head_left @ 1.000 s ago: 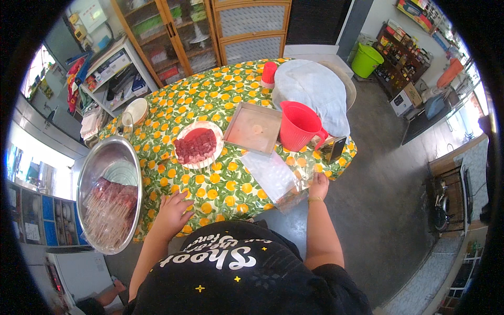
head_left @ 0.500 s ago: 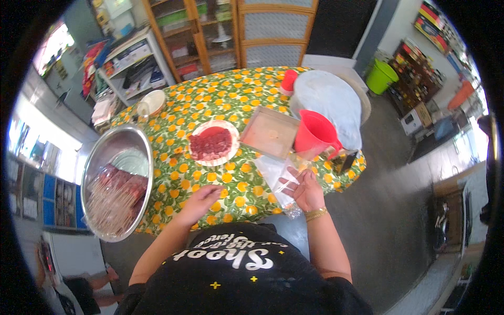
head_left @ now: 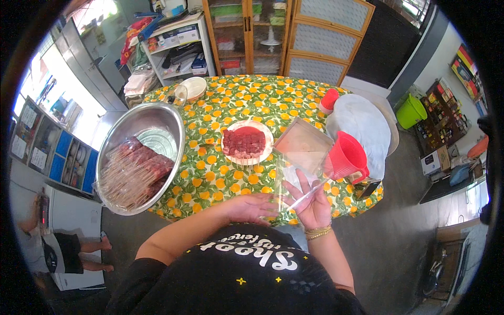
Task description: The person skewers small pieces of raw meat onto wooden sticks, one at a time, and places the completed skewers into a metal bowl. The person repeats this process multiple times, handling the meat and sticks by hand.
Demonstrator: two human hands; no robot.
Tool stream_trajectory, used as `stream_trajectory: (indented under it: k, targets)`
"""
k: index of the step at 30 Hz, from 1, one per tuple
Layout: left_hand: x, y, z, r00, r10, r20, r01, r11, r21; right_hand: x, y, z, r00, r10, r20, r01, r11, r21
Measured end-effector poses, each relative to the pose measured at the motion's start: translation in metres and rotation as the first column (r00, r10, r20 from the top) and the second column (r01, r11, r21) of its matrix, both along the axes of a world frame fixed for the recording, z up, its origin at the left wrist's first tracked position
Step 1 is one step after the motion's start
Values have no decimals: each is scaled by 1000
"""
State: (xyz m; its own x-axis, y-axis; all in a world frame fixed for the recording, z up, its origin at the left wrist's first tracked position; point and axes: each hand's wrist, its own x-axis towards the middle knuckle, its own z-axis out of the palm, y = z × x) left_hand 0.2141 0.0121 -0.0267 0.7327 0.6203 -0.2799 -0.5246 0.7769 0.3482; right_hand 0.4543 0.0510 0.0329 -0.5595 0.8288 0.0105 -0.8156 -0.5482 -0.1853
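My right hand (head_left: 310, 205) holds a clear plastic bag (head_left: 294, 184) upright, its fingers splayed against the film. My left hand (head_left: 256, 207) is open beside the bag's lower left, fingers stretched toward it. Beyond them sit a plate (head_left: 268, 147) of raw meat skewers (head_left: 244, 143) with red liquid, a square metal tray (head_left: 304, 134) behind the bag, and a red pitcher (head_left: 349, 154). A large steel bowl (head_left: 176, 131) at the left contains several bagged meat skewers (head_left: 128, 176). Whether the left fingertips touch the bag, I cannot tell.
A flowered tablecloth (head_left: 205, 178) covers the table. A pale cloth (head_left: 359, 118) covers something at the back right, beside red cups (head_left: 328, 98); pale plates (head_left: 193, 86) are at the back left. A person's bare legs (head_left: 92, 254) show at lower left. A green bucket (head_left: 409, 111) stands on the floor.
My right hand has lifted the clear bag from the table's front right toward the middle. My left hand has moved rightward toward it and opened out. The view has turned slightly.
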Motion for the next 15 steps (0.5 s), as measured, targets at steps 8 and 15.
stream_trajectory:
  k: [8,15]
  targets:
    - [-2,30,3,943,268,197,-281,959,36,13,3,-3,994,-91,58,97,991,-93]
    - [-20,19,43,674,419,-609,-178,891,417,58,-5,-70,545,-349,763,341,923,179]
